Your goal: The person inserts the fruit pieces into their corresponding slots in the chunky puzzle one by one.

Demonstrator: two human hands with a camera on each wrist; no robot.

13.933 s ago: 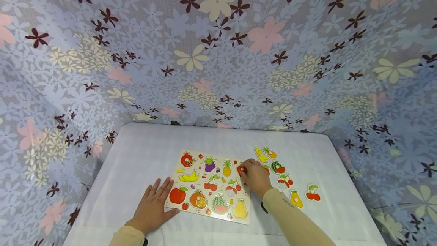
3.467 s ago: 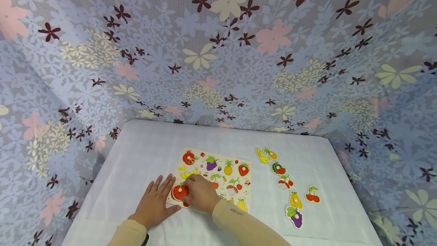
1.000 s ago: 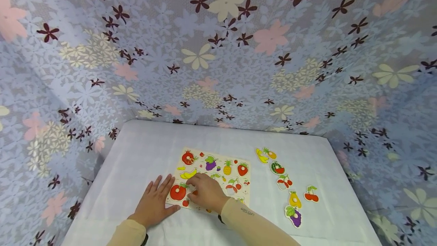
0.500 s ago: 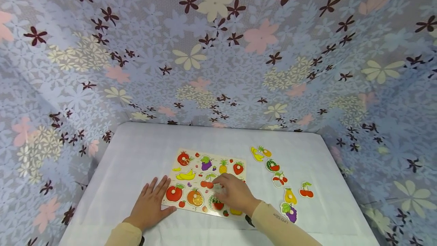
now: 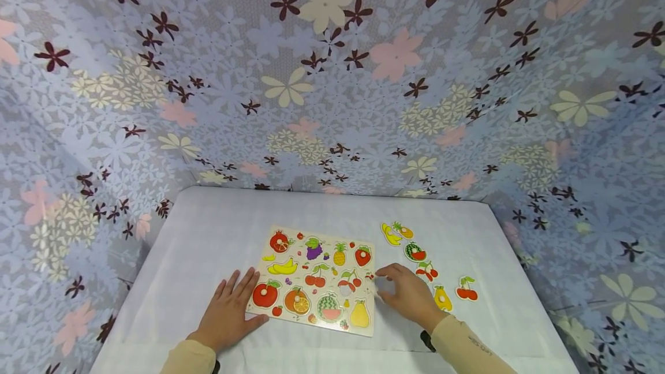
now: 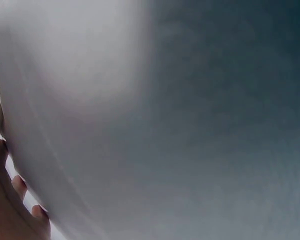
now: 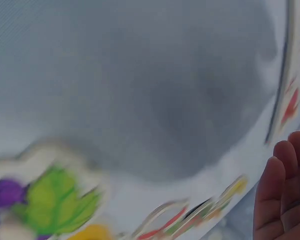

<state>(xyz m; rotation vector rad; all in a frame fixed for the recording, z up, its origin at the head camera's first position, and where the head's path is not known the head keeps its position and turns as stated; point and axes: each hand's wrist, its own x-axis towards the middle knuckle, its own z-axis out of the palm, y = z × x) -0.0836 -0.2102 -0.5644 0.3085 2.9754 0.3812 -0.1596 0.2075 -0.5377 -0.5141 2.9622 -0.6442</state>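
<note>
My left hand (image 5: 225,310) lies flat on the table with fingers spread, its fingertips at the left edge of the fruit puzzle board (image 5: 335,333). Just off the board's right edge, my right hand (image 5: 407,293) hovers with loosely bent fingers and nothing visible between them. Knobbed pieces sit in the board: a pomegranate (image 5: 279,242), a strawberry (image 5: 363,256), an apple (image 5: 265,294) and an orange (image 5: 298,301). Other printed shapes, such as the watermelon (image 5: 329,308) and pear (image 5: 359,314), show no knobs. In the left wrist view, the left fingers (image 6: 20,187) show only at the edge.
Loose pieces lie right of the board: bananas (image 5: 391,234), a pineapple (image 5: 404,230), a watermelon slice (image 5: 415,251), red-and-white cherries (image 5: 427,271), a pear (image 5: 442,298) and red cherries (image 5: 466,289). A grape piece (image 7: 60,200) shows in the right wrist view. Flowered cloth (image 5: 322,103) walls the table (image 5: 234,212).
The right hand has moved right, off the board. Since the oldest frame, the strawberry, apple and orange pieces have come to sit in the board. The left hand stays at the board's left edge.
</note>
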